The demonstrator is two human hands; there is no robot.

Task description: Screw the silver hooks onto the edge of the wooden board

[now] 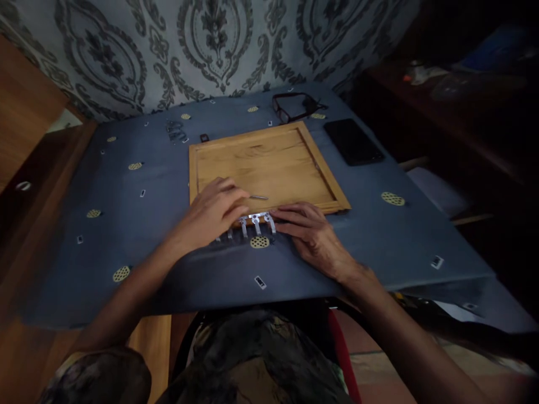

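Note:
A wooden framed board (261, 163) lies on the cloth-covered table. Along its near edge sits a shiny metal hook rail (255, 219) with several hooks pointing toward me; its left part is partly covered. My left hand (217, 210) is over the rail's left side, fingers closed. A thin metal rod (259, 197) juts out from its fingertips above the board; its other end is hidden. At the rail's right end, my right hand (311, 233) grips it against the board's edge, fingers bent together.
Eyeglasses (295, 106) rest behind the board, and a black phone (352, 141) lies to its right. Small metal pieces (176, 131) are at the back left of the blue tablecloth (168, 185). A patterned curtain (168, 56) hangs behind. A dark shelf (455, 106) stands right.

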